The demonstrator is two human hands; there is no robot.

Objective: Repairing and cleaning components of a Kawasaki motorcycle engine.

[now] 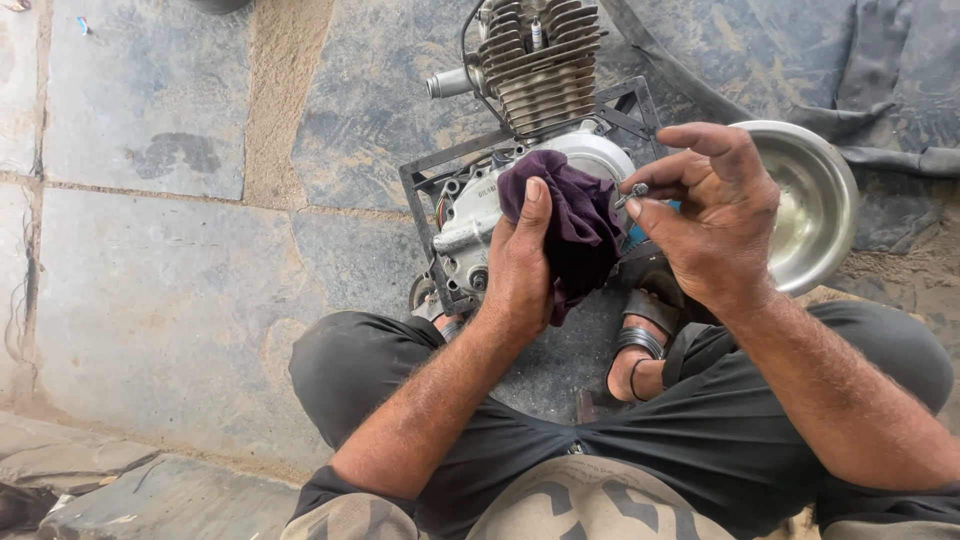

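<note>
I squat on the floor over a small motorcycle engine (pixel 530 110) with a finned cylinder, standing in a dark metal frame (pixel 420 190). My left hand (pixel 520 265) grips a dark purple rag (pixel 570 220) bunched above the engine's side cover. My right hand (pixel 715 215) pinches a small metal bolt (pixel 632 192) between thumb and fingertips, right beside the rag. The bolt's tip points toward the cloth. The engine's lower part is hidden behind the rag and my hands.
A shiny steel bowl (pixel 815 205) sits on the floor at the right, behind my right hand. Dark tarpaulin (pixel 880 70) lies at the top right. Stone slabs with sandy joints (pixel 150 260) stretch to the left. My sandalled foot (pixel 640 345) rests below the engine.
</note>
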